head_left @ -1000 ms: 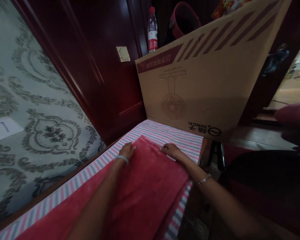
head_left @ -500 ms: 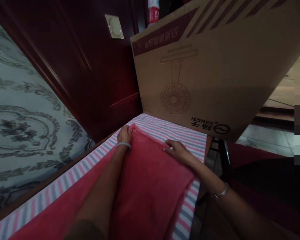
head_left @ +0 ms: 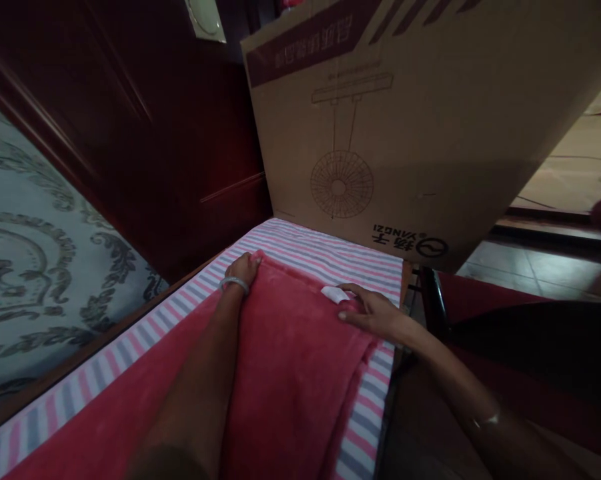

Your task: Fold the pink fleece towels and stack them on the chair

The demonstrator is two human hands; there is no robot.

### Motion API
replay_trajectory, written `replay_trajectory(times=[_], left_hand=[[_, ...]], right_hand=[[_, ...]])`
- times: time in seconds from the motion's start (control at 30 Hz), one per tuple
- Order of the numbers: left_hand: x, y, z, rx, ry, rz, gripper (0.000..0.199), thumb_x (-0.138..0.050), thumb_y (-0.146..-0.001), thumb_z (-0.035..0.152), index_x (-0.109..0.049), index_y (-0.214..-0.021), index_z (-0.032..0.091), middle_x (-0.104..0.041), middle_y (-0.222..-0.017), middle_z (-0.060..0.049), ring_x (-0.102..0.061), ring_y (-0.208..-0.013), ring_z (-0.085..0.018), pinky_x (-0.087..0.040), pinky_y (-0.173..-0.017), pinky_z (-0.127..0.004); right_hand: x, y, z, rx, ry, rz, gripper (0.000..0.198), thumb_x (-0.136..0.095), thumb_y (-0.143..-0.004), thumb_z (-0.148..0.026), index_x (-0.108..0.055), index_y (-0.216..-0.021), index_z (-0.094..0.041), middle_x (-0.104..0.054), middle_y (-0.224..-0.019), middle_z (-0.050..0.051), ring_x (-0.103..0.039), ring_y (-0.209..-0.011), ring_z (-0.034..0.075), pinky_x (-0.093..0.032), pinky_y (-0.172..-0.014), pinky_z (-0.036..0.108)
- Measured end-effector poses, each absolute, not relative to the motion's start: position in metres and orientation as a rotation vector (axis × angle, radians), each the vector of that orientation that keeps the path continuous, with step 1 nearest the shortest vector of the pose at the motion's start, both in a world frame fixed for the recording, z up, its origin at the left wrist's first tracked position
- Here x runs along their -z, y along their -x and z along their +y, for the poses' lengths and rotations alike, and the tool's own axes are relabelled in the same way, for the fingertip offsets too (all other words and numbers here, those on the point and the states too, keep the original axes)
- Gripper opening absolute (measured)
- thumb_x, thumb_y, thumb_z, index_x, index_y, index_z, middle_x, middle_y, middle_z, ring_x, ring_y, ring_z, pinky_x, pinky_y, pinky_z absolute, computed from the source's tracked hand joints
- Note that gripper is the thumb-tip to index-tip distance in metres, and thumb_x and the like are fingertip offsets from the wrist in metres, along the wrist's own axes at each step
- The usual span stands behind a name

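A red plush blanket [head_left: 280, 347] lies folded over a pink, grey and white striped cloth [head_left: 330, 247]. At its far left corner my left hand [head_left: 241, 272] is closed, with a bit of the fabric pinched at the fingertips. My right hand [head_left: 375, 313] grips the far edge toward the right, a fold of red fabric bunched between thumb and fingers. Just beyond those fingertips a white label [head_left: 334, 294] sticks out from the edge. The right side of the blanket shows stacked layers.
Behind the striped cloth stands a large cardboard box [head_left: 430, 133] with a fan drawing, printed upside down. A dark red wood panel [head_left: 205, 133] and patterned wallpaper [head_left: 25, 267] rise at the left. A dark red chair [head_left: 485, 300] is at the right, over a tiled floor [head_left: 510, 263].
My right hand has moved slightly right and now grips a fold of the blanket's edge; the white label has come into sight. My left hand stays at the corner. The view has shifted.
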State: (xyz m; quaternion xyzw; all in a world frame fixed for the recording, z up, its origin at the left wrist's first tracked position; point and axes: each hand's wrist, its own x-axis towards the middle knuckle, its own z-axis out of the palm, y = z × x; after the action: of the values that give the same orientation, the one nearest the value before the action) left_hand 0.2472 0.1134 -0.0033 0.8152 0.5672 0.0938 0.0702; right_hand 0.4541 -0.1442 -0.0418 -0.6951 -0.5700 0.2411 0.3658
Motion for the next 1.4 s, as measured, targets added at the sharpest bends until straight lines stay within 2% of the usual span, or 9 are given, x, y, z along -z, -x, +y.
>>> replay_trajectory(times=[0.07, 0.23, 0.47, 0.6, 0.77, 0.9, 1.03, 1.2, 1.4], left_hand=[[0.001, -0.250, 0.112, -0.283, -2.463, 1.726, 0.032, -0.045, -0.093, 0.043, -0.059, -0.110, 0.021, -0.070, -0.114, -0.014, -0.064, -0.109, -0.030, -0.044, -0.082, -0.035], [-0.003, -0.253, 0.115, -0.423, -2.479, 1.822, 0.036, -0.037, -0.096, 0.044, -0.052, -0.118, 0.020, -0.069, -0.115, -0.017, -0.063, -0.109, -0.032, -0.044, -0.083, -0.038], [0.013, -0.253, 0.130, -0.270, -2.433, 1.773, 0.034, -0.043, -0.093, 0.045, -0.055, -0.112, 0.021, -0.070, -0.111, -0.015, -0.065, -0.106, -0.030, -0.045, -0.082, -0.036], [0.009, -0.251, 0.132, -0.267, -2.404, 1.738, 0.039, -0.040, -0.093, 0.046, -0.055, -0.117, 0.019, -0.069, -0.114, -0.015, -0.064, -0.106, -0.028, -0.046, -0.083, -0.035], [-0.018, -0.233, 0.129, -0.223, -2.382, 1.618, 0.036, -0.038, -0.092, 0.039, -0.066, -0.103, 0.019, -0.072, -0.111, -0.008, -0.065, -0.102, -0.020, -0.047, -0.085, -0.027], [-0.031, -0.207, 0.119, -0.106, -2.340, 1.654, 0.034, -0.043, -0.089, 0.038, -0.070, -0.086, 0.018, -0.074, -0.096, -0.008, -0.067, -0.091, -0.021, -0.048, -0.078, -0.027], [-0.023, -0.202, 0.113, -0.050, -2.323, 1.716, 0.040, -0.038, -0.092, 0.041, -0.068, -0.081, 0.017, -0.074, -0.090, -0.010, -0.068, -0.084, -0.023, -0.048, -0.069, -0.028], [-0.011, -0.221, 0.109, -0.160, -2.391, 1.814, 0.023, -0.051, -0.087, 0.033, -0.066, -0.095, 0.018, -0.071, -0.108, -0.014, -0.065, -0.103, -0.027, -0.047, -0.079, -0.031], [-0.020, -0.244, 0.114, -0.439, -2.427, 1.941, 0.038, -0.036, -0.095, 0.038, -0.054, -0.120, 0.016, -0.066, -0.120, -0.019, -0.062, -0.111, -0.031, -0.047, -0.085, -0.038]], right_hand=[[0.048, -0.453, -0.151, -0.528, 1.774, -1.486, 0.057, -0.064, -0.078, -0.037, -0.055, -0.132, -0.022, -0.072, -0.098, 0.005, -0.066, -0.085, 0.022, -0.048, -0.071, 0.028], [0.056, -0.463, -0.156, -0.367, 1.788, -1.456, 0.041, -0.055, -0.084, -0.036, -0.058, -0.124, -0.026, -0.072, -0.106, 0.007, -0.068, -0.094, 0.025, -0.049, -0.077, 0.030], [0.068, -0.461, -0.160, -0.237, 1.950, -1.383, 0.044, -0.049, -0.087, -0.048, -0.061, -0.122, -0.025, -0.070, -0.075, 0.003, -0.064, -0.062, 0.022, -0.044, -0.063, 0.029], [0.070, -0.455, -0.158, -0.201, 1.987, -1.334, 0.046, -0.047, -0.086, -0.052, -0.064, -0.119, -0.024, -0.068, -0.069, 0.002, -0.065, -0.064, 0.023, -0.042, -0.062, 0.029], [0.069, -0.456, -0.157, -0.195, 1.890, -1.313, 0.044, -0.042, -0.090, -0.052, -0.066, -0.114, -0.023, -0.074, -0.094, 0.006, -0.068, -0.086, 0.025, -0.045, -0.073, 0.030], [0.064, -0.459, -0.156, -0.252, 1.946, -1.322, 0.042, -0.047, -0.090, -0.050, -0.066, -0.116, -0.022, -0.074, -0.096, 0.007, -0.068, -0.090, 0.026, -0.045, -0.075, 0.030], [0.054, -0.458, -0.152, -0.360, 2.002, -1.328, 0.039, -0.047, -0.094, -0.048, -0.067, -0.117, -0.023, -0.074, -0.105, 0.007, -0.065, -0.100, 0.025, -0.044, -0.078, 0.028], [0.037, -0.457, -0.146, -0.362, 2.083, -1.336, 0.034, -0.060, -0.088, -0.035, -0.068, -0.117, -0.020, -0.073, -0.104, 0.008, -0.065, -0.096, 0.025, -0.044, -0.078, 0.028], [0.031, -0.482, -0.128, -0.234, 1.921, -1.267, 0.032, -0.058, -0.087, -0.032, -0.067, -0.116, -0.020, -0.073, -0.107, 0.006, -0.064, -0.099, 0.024, -0.044, -0.081, 0.029]])
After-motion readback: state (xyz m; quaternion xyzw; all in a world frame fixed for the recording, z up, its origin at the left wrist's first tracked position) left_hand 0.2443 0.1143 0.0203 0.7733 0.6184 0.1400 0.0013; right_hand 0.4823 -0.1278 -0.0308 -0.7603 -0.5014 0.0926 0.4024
